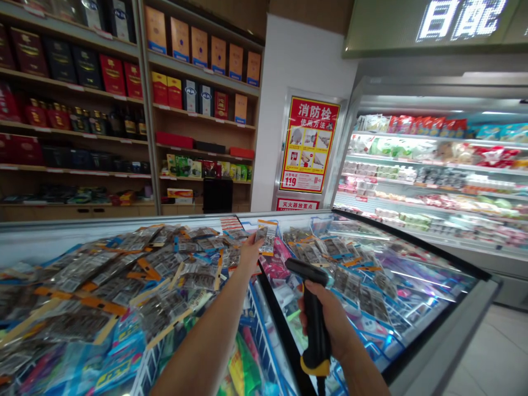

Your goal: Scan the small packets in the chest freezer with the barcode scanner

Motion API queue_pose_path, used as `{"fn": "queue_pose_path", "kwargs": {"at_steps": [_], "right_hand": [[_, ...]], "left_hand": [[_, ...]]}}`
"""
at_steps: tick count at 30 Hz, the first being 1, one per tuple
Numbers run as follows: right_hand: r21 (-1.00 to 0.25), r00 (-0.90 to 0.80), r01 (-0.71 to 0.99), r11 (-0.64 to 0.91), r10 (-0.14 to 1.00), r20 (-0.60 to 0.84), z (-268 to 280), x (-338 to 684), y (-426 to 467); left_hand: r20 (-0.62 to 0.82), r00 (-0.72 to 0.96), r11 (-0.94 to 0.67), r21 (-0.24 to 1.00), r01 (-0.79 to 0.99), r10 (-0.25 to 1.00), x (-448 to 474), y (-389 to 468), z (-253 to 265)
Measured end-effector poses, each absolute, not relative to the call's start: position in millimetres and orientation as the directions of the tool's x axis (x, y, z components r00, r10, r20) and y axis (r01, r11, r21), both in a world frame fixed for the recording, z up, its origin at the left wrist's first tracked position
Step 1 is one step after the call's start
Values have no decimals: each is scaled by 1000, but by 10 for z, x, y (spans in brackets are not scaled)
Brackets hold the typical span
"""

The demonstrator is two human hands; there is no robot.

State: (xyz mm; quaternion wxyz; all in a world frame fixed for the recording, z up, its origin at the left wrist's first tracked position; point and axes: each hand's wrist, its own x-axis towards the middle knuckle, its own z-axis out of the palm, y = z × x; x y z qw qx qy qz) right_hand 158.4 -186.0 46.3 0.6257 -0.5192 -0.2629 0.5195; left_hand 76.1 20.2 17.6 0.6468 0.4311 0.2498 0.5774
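My left hand [249, 252] reaches forward over the chest freezer and pinches a small clear packet [268, 236] with orange edges, held upright near the freezer's back wall. In my right hand [333, 318] is a black and yellow barcode scanner [314, 316], gripped by its handle. The scanner's head sits just below and to the right of the packet, apart from it. Many similar packets [99, 269] with brown contents and orange or blue edges lie heaped to the left. More brown packets [348, 283] lie on the right side, beneath the glass lid.
A black-edged glass lid [412, 258] covers the freezer's right side. Blue wire baskets [264, 346] divide the goods. Behind stand shelves of boxed bottles [198, 47], a red fire-hydrant sign [310, 144] and a lit refrigerated display [433, 176].
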Motion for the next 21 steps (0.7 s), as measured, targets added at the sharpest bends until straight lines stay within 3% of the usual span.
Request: {"fn": "queue_pose_path", "kwargs": {"at_steps": [11,17,21], "right_hand": [[-855,241,-511,-92,939,-245,467,1686,-1915],[-887,427,-460,28,883,-194,493,1896,-1900],[-920,590,-375,110,794,-146,534,2244,-1919]], "left_hand": [[147,201,-37,882,-469,968,751,174,192],[211,187,-97,870,-483,959,824,228,166],[257,114,-202,912,-358,960,955,152,156]]}}
